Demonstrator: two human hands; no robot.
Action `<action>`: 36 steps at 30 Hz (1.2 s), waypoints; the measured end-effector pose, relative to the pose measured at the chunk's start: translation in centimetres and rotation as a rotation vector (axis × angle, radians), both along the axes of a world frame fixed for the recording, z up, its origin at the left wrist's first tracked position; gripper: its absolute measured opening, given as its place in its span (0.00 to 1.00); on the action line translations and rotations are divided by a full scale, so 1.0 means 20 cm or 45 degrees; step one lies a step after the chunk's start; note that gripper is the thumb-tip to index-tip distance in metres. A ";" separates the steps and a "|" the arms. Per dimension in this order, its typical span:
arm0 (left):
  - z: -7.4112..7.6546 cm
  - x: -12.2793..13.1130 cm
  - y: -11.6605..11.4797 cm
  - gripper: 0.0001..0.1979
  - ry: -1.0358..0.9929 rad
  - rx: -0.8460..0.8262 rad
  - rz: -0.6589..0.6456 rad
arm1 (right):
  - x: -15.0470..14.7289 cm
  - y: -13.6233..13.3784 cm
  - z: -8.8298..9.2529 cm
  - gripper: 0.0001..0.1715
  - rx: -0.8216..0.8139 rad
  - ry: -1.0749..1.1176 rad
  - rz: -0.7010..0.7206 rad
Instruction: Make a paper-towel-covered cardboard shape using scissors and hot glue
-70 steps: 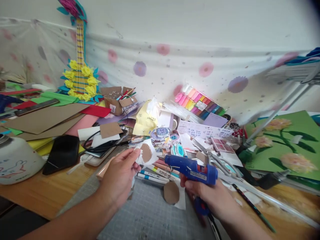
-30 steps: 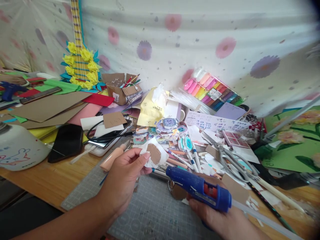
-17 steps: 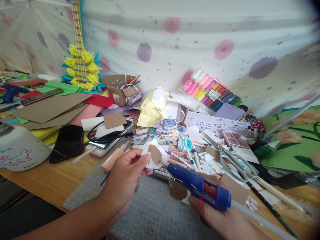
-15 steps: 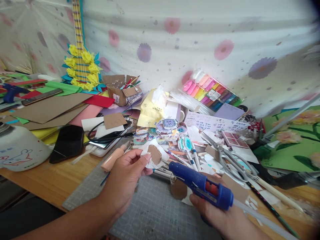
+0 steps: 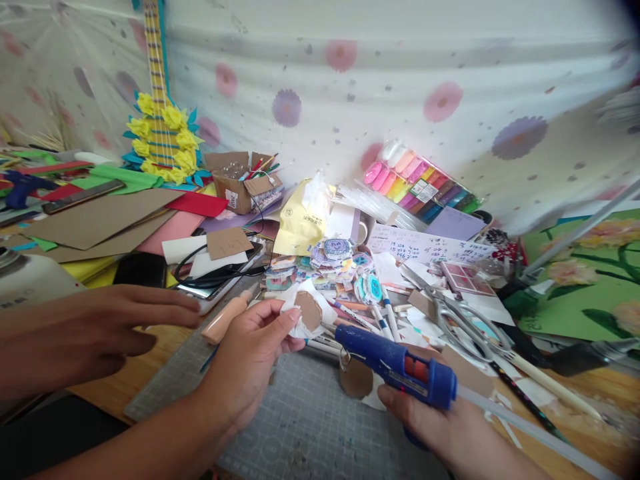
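Note:
Between thumb and fingers, my left hand (image 5: 250, 363) pinches a small brown cardboard disc (image 5: 309, 313) with white paper around its edge. A blue hot glue gun (image 5: 395, 363) is gripped in my right hand (image 5: 425, 427), its metal nozzle pointing left, close to the disc's lower right edge. A clear glue stick (image 5: 530, 427) trails out of the gun's back end. Another brown cardboard round (image 5: 357, 378) lies on the grey cutting mat (image 5: 300, 427), partly hidden behind the gun. Layered paper cut-outs (image 5: 336, 257) are piled just beyond the disc.
Another person's hand (image 5: 145, 323) reaches in from the left. Scissors (image 5: 457, 320), markers (image 5: 390, 313) and paper scraps crowd the right side. A phone (image 5: 143, 268), a peach-coloured bottle (image 5: 227, 319) and a white container (image 5: 30, 283) stand or lie to the left.
Another person's hand has come in from the left, covering part of the phone and white container. The glue gun has shifted slightly left towards the disc. My left hand is nearly still.

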State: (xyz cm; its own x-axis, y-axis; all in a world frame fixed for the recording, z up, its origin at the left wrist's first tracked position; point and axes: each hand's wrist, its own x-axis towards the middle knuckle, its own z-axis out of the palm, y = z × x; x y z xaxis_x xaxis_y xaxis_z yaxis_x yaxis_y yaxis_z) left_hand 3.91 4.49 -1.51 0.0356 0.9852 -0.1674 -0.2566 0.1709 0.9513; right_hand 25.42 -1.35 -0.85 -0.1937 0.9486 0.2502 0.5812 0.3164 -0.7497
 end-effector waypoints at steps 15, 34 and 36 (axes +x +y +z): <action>0.03 0.04 -0.05 0.07 -0.351 -0.180 0.062 | -0.03 0.07 0.00 0.15 -0.431 1.023 -0.295; 0.02 0.20 -0.25 0.03 -0.702 -0.232 -0.451 | -0.18 0.16 0.02 0.20 -0.404 0.886 0.124; 0.02 0.20 -0.24 0.02 -0.659 -0.190 -0.389 | -0.14 0.17 0.02 0.17 -0.341 0.883 0.107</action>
State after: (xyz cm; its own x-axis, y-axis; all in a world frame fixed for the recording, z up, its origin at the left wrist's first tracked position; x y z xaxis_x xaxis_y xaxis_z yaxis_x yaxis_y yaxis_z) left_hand 7.89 -0.29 -1.14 0.4259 0.8850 -0.1880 -0.5969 0.4310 0.6767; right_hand 22.65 1.96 -0.52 -0.1501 0.9832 0.1036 -0.0710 0.0938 -0.9931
